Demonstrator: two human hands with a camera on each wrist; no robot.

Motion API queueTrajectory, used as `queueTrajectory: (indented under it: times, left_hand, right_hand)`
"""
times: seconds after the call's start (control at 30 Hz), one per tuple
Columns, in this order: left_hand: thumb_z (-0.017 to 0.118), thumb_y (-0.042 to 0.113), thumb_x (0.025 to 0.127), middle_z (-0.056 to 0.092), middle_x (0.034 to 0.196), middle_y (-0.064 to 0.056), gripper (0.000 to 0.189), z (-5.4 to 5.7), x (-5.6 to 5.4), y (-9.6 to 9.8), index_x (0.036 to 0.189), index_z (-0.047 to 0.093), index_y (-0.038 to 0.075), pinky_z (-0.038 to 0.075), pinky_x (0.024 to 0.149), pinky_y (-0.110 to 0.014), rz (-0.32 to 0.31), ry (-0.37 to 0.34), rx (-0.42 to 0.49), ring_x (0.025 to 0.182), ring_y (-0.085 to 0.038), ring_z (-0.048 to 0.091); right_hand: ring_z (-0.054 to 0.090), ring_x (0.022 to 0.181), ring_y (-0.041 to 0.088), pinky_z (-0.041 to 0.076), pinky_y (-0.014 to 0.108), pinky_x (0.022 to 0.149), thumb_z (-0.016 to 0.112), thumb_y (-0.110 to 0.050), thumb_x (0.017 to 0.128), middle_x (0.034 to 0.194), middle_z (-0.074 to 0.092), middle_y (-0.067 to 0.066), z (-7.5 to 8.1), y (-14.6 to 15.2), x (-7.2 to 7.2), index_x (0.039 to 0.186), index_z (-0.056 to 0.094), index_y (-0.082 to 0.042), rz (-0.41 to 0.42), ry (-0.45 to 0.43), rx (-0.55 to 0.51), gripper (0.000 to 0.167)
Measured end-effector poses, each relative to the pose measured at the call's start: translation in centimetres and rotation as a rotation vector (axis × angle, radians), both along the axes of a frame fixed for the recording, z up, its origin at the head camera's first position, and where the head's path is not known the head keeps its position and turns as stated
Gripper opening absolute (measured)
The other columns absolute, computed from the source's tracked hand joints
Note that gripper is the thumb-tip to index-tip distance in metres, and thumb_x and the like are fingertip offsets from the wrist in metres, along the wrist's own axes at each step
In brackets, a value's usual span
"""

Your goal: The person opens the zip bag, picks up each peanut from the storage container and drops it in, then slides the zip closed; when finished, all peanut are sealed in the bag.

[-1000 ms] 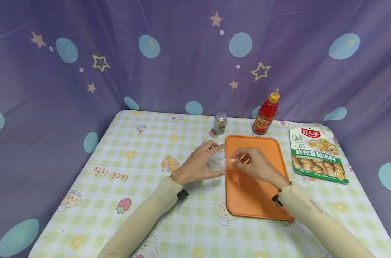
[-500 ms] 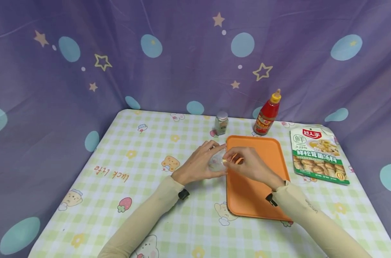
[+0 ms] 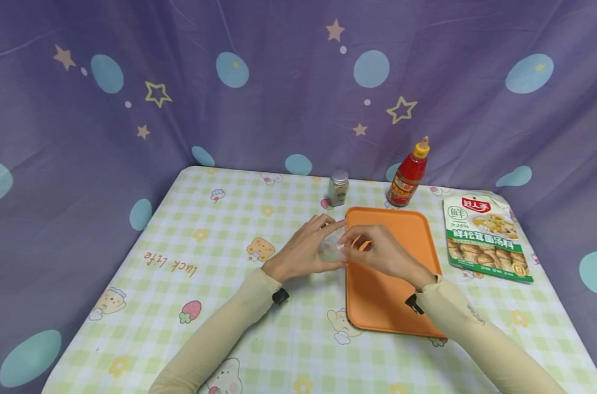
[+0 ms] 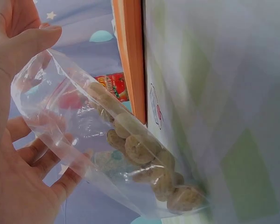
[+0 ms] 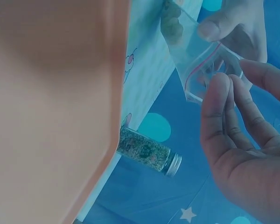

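Observation:
My left hand (image 3: pixel 300 251) grips a clear zip bag (image 3: pixel 330 247) near its mouth, thumb and fingers on opposite sides so the mouth gapes. Inside lie several tan, lumpy peanuts (image 4: pixel 142 148), in their shells as far as I can tell, gathered toward the bottom. My right hand (image 3: pixel 379 249) is at the bag's mouth, fingertips and thumb together. A tiny pale bit, apparently a peanut, shows at those fingertips in the head view; the right wrist view hides it. Beneath the right hand is the orange tray (image 3: pixel 392 295).
Behind the tray stand a spice jar (image 3: pixel 337 189) with a metal lid and a red sauce bottle (image 3: pixel 407 178) with a yellow cap. On the right lies a green and white soup-mix pouch (image 3: pixel 485 238). A checked cloth (image 3: pixel 219 219) covers the table.
The right hand has moved left from over the tray to the bag's mouth, carrying the small pale peanut. The left hand and bag have stayed nearly still.

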State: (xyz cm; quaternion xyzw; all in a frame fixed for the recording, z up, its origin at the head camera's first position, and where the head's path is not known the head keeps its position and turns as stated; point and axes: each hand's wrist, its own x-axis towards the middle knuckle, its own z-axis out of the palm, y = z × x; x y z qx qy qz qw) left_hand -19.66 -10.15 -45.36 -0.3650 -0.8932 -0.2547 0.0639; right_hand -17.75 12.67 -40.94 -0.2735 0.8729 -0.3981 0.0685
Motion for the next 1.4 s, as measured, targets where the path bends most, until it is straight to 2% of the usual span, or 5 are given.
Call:
queueTrajectory:
  times: [0.4, 0.67, 0.87, 1.03, 1.4]
  left_hand:
    - [0.082, 0.06, 0.083, 0.054, 0.136, 0.001, 0.094, -0.1, 0.0, -0.1, 0.16, 0.044, 0.023, 0.05, 0.099, -0.04, 0.016, 0.0, -0.001, 0.119, -0.016, 0.051]
    - [0.083, 0.059, 0.082, 0.054, 0.136, 0.001, 0.094, -0.2, 0.2, -0.1, 0.16, 0.044, 0.023, 0.05, 0.099, -0.04, 0.02, -0.01, -0.011, 0.119, -0.016, 0.052]
    - [0.084, 0.058, 0.081, 0.055, 0.135, 0.0, 0.094, -0.1, 0.2, 0.2, 0.159, 0.045, 0.021, 0.05, 0.096, -0.038, 0.002, -0.005, -0.013, 0.116, -0.017, 0.052]
    - [0.087, 0.057, 0.078, 0.054, 0.135, -0.001, 0.099, -0.2, 0.2, 0.3, 0.16, 0.044, 0.021, 0.049, 0.092, -0.037, -0.004, -0.013, -0.017, 0.113, -0.016, 0.051]
    - [0.092, 0.062, 0.068, 0.051, 0.137, -0.001, 0.116, -0.5, 0.4, 0.2, 0.163, 0.039, 0.022, 0.049, 0.094, -0.041, -0.014, -0.029, -0.036, 0.109, -0.016, 0.049]
  right_hand:
    - [0.07, 0.089, 0.016, 0.058, 0.031, 0.08, 0.074, -0.017, 0.097, 0.103, 0.078, 0.0, -1.1, 1.1, -0.2, 0.107, 0.078, -0.014, -0.145, -0.003, 0.003, 0.01]
    - [0.076, 0.092, 0.033, 0.06, 0.032, 0.074, 0.064, -0.028, 0.105, 0.113, 0.075, 0.011, -2.5, 1.1, -0.2, 0.118, 0.072, -0.007, -0.232, -0.124, -0.088, 0.026]
    - [0.075, 0.1, 0.026, 0.059, 0.04, 0.089, 0.054, -0.042, 0.109, 0.12, 0.074, 0.015, -3.2, 0.7, 0.0, 0.13, 0.067, -0.006, -0.238, -0.178, -0.105, 0.043]
    - [0.077, 0.089, 0.025, 0.062, 0.044, 0.084, 0.056, -0.05, 0.106, 0.115, 0.075, 0.018, -3.3, 0.1, 0.3, 0.133, 0.063, -0.007, -0.226, -0.289, -0.165, 0.052]
    - [0.076, 0.079, 0.03, 0.063, 0.046, 0.075, 0.071, -0.024, 0.101, 0.117, 0.069, 0.022, -3.5, -0.9, 0.7, 0.122, 0.064, 0.001, -0.214, -0.317, -0.225, 0.034]
